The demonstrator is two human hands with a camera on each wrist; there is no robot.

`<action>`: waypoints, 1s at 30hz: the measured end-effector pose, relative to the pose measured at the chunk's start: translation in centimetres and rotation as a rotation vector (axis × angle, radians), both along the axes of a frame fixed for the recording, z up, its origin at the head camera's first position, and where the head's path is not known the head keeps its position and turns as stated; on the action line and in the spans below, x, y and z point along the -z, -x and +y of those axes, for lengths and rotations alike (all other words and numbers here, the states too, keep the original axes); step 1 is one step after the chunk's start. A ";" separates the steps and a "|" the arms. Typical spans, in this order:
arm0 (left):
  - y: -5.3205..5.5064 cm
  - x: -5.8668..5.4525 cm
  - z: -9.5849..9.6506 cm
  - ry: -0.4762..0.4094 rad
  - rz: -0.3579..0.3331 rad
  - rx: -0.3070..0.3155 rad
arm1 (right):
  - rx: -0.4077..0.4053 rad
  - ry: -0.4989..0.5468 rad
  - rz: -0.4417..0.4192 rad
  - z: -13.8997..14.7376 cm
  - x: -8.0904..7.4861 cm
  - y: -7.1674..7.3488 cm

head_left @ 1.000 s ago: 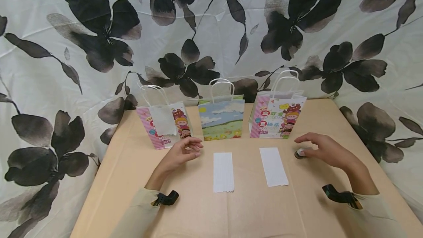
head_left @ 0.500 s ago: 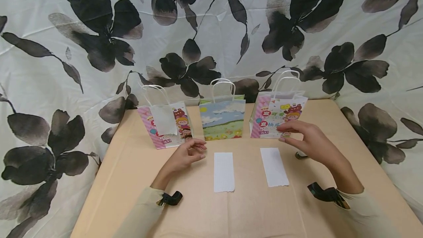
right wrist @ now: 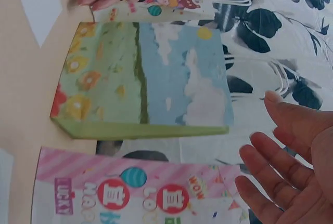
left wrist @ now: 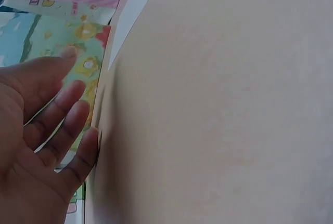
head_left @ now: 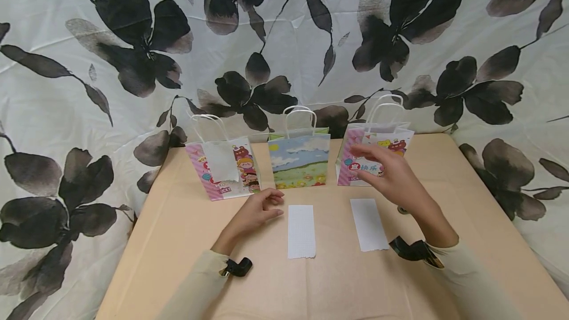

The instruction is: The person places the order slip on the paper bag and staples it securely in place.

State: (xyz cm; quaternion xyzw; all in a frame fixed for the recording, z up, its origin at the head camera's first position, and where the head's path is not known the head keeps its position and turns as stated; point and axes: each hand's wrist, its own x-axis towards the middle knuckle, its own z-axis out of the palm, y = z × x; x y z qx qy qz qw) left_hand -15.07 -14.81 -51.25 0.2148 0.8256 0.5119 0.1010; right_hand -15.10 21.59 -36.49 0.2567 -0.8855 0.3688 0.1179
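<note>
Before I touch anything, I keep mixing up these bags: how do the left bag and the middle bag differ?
The left bag is pink and white with cartoon figures; the middle bag shows a blue sky over a green meadow. A white sheet covers part of the left bag's front, while the middle bag's front is uncovered. Both stand upright on the table.

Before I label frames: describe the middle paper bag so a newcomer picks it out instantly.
Find the far part of the beige table, in front of the floral cloth. The middle paper bag stands there between the left bag and the right bag. Only its front shows a landscape: blue sky, clouds, green field; both neighbours show pink panels and cartoon figures.
</note>
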 end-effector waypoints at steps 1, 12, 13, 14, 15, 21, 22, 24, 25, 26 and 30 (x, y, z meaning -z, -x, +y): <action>0.0 0.1 0.1 0.016 0.010 -0.001 | -0.001 0.006 -0.002 -0.3 -0.1 0.1; -0.2 0.2 2.0 0.253 0.181 -0.022 | -0.025 0.055 0.030 -3.1 -0.6 1.5; -0.3 0.1 2.2 0.281 0.187 -0.032 | -0.034 0.063 0.043 -3.3 -0.7 1.6; -0.4 0.1 2.4 0.309 0.195 -0.040 | -0.040 0.070 0.058 -3.5 -0.7 1.8; -0.5 0.0 2.5 0.328 0.202 -0.046 | -0.046 0.079 0.065 -3.7 -0.7 1.9; -0.8 -0.3 3.2 0.383 0.215 -0.060 | -0.044 0.112 0.059 -4.6 -0.7 2.4; -0.8 -0.3 3.3 0.385 0.211 -0.060 | -0.043 0.114 0.057 -4.7 -0.7 2.5; -0.9 -0.4 3.5 0.385 0.197 -0.060 | -0.043 0.121 0.059 -4.9 -0.8 2.6; -0.9 -0.4 3.6 0.391 0.191 -0.061 | -0.042 0.123 0.062 -5.0 -0.8 2.7; -0.9 -0.4 3.6 0.394 0.187 -0.061 | -0.040 0.124 0.066 -5.1 -0.8 2.8; -1.0 -0.4 3.6 0.393 0.174 -0.054 | -0.013 0.129 0.080 -5.7 -0.8 3.2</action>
